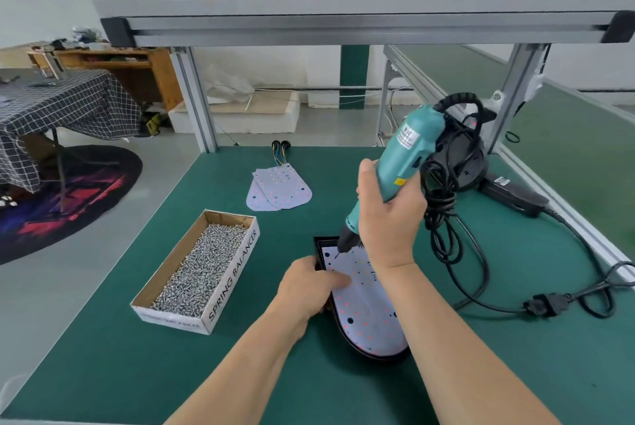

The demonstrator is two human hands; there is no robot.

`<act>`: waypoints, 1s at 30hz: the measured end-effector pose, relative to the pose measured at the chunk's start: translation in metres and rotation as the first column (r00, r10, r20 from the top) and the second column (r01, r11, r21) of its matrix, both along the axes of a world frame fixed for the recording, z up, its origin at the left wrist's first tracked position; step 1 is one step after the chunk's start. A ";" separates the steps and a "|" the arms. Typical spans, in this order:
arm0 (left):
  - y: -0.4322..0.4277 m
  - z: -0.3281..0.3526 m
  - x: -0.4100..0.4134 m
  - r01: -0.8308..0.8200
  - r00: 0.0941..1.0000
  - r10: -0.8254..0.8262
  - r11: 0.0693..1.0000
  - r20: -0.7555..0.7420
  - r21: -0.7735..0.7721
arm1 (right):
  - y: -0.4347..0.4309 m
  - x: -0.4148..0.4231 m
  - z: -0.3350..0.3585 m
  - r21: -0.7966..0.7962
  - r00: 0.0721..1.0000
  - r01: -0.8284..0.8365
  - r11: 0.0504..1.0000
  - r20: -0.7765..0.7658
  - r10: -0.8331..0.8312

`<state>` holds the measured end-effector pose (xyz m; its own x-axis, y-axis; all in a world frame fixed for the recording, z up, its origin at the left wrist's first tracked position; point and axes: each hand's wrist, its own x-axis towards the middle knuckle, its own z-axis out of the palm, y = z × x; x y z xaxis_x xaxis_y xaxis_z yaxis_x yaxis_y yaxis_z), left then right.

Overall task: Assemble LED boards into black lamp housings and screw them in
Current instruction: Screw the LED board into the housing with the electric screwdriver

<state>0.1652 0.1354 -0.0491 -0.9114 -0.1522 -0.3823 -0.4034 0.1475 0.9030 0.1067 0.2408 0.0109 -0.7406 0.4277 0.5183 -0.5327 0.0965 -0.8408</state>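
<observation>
The left hand lays its fingers together, flat on the board in its housing. Just beyond them, the right hand clamps the driver, bit at a corner hole. Tilted, it could slip and gouge the board.

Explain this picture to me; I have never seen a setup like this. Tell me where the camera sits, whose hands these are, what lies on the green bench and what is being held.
There is no machine here: a person works with bare hands, and the one camera sits on their head, looking forward and down. The right hand grips a teal electric screwdriver, its tip set on the far corner of a white LED board. That board lies in a black lamp housing, which the left hand presses steady. On the green bench also lie a cardboard box of screws, spare LED boards with wires, and the screwdriver's black cord.
</observation>
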 end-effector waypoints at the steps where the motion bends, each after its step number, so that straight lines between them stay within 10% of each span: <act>1: 0.000 0.000 0.000 0.000 1.000 0.000 1.000 -0.002 -0.004 | -0.003 0.000 -0.001 0.015 1.000 -0.007 1.000 -0.009 0.007; 30: -0.002 -0.004 0.000 0.031 0.999 -0.032 0.999 -0.016 -0.022 | -0.014 -0.002 -0.003 0.166 0.994 -0.105 0.980 0.038 0.100</act>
